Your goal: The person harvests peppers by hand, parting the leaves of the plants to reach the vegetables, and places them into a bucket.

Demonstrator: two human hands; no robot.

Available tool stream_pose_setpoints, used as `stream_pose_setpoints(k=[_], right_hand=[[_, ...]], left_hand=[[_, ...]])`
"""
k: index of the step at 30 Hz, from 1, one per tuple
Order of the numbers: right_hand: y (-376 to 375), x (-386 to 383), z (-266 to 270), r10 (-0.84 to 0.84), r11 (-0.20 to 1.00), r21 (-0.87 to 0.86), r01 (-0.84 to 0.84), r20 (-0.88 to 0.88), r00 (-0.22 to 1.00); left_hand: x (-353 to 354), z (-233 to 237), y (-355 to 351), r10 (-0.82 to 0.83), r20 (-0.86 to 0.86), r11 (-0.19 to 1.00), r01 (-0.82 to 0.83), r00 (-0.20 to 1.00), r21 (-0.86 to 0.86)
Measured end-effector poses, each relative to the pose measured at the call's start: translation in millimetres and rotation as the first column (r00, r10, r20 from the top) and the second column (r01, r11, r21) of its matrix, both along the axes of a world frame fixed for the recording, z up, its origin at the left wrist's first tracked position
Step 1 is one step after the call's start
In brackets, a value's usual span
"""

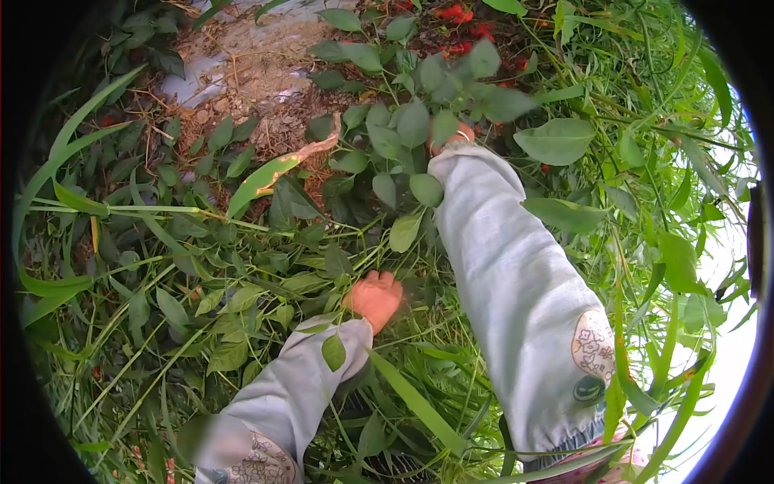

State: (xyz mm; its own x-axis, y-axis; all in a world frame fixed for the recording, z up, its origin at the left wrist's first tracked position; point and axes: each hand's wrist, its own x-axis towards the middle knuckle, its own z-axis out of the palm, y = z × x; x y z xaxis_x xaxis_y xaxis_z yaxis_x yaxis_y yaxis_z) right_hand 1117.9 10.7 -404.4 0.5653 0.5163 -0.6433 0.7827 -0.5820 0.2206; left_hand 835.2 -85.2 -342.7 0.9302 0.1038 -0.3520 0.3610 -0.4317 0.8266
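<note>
My left hand [375,300] is low among the leafy plants, its fingers curled in and closed. Thin green stems [367,256] run up close beside it; whatever the fingers hold is hidden. Farther forward, my right hand [451,131] reaches into the foliage, and leaves cover most of it, so its fingers do not show. Broad green leaves [414,123] hang in front of that hand. Beyond it, several bright red fruits [455,14], which look like peppers, lie or hang low among the plants. Pale sleeve covers span both forearms.
Bare brown soil [234,68] with dry stalks and pale sheeting shows at the upper left. A partly browned long leaf [278,171] crosses ahead of my left hand. Tall grass [673,242] crowds the right side, and long blades [419,407] rise near my left forearm.
</note>
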Motion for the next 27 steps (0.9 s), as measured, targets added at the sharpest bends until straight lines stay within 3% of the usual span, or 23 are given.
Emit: stream_pose_setpoints(k=[4, 5, 8, 10, 11, 12, 15, 18, 19, 22, 23, 27], right_hand=[[5.4, 6.2, 2.7, 0.124, 0.969, -0.205, -0.138, -0.080, 0.989], [1.9, 8.4, 11.8, 0.133, 0.986, -0.084, -0.142, -0.110, 0.985], [-10.3, 10.1, 38.8, -0.180, 0.943, 0.269, 0.195, -0.080, 0.980], [-29.4, 11.1, 64.3, -0.278, 0.752, 0.447, 0.485, -0.452, 0.848], [-34.3, 10.7, 76.7, -0.448, 0.493, 0.342, 0.800, -0.688, 0.571], [-37.4, 7.0, 89.2, -0.486, 0.168, 0.138, 0.976, -0.850, 0.204], [-68.5, 9.9, 103.2, -0.303, -0.232, 0.028, 0.972, -0.952, -0.044], [-91.5, 8.4, 111.9, -0.337, -0.217, 0.004, 0.976, -0.939, -0.071], [-94.6, 6.8, 106.4, -0.452, -0.176, 0.069, 0.982, -0.892, -0.019], [-94.9, -3.1, 87.5, -0.608, 0.132, 0.126, 0.983, -0.773, 0.181], [-92.3, -6.2, 84.2, -0.623, 0.100, 0.147, 0.984, -0.762, 0.178], [-76.7, -4.3, 50.0, -0.617, 0.350, 0.210, 0.913, -0.681, 0.394]], left_hand=[[-2.3, -0.1, 2.2, -0.010, -0.001, 1.000, 0.010, 1.000, 0.004], [-3.8, -1.0, 3.5, -0.003, 0.011, 1.000, 0.003, 1.000, 0.011], [-7.4, -2.0, 14.8, -0.002, 0.054, 1.000, 0.002, 0.999, 0.005], [-13.9, -5.9, 23.3, -0.017, 0.116, 1.000, 0.014, 0.993, 0.022], [-16.8, -8.5, 26.3, -0.004, 0.148, 1.000, 0.001, 0.989, 0.017], [-17.7, -9.9, 30.0, -0.003, 0.161, 1.000, 0.001, 0.987, 0.009], [-19.6, -5.3, 45.8, -0.024, 0.168, 0.999, 0.028, 0.985, -0.020], [-25.7, 1.2, 68.0, -0.037, 0.184, 0.998, 0.045, 0.982, -0.038], [-28.2, 4.1, 77.1, -0.052, 0.145, 0.998, 0.056, 0.988, -0.029], [-37.3, 3.0, 98.0, -0.033, 0.092, 0.999, 0.035, 0.995, -0.022], [-38.7, 4.3, 105.4, -0.041, 0.078, 0.999, 0.043, 0.996, -0.029], [-39.9, 3.3, 110.2, -0.048, 0.106, 0.999, 0.050, 0.993, -0.018]])
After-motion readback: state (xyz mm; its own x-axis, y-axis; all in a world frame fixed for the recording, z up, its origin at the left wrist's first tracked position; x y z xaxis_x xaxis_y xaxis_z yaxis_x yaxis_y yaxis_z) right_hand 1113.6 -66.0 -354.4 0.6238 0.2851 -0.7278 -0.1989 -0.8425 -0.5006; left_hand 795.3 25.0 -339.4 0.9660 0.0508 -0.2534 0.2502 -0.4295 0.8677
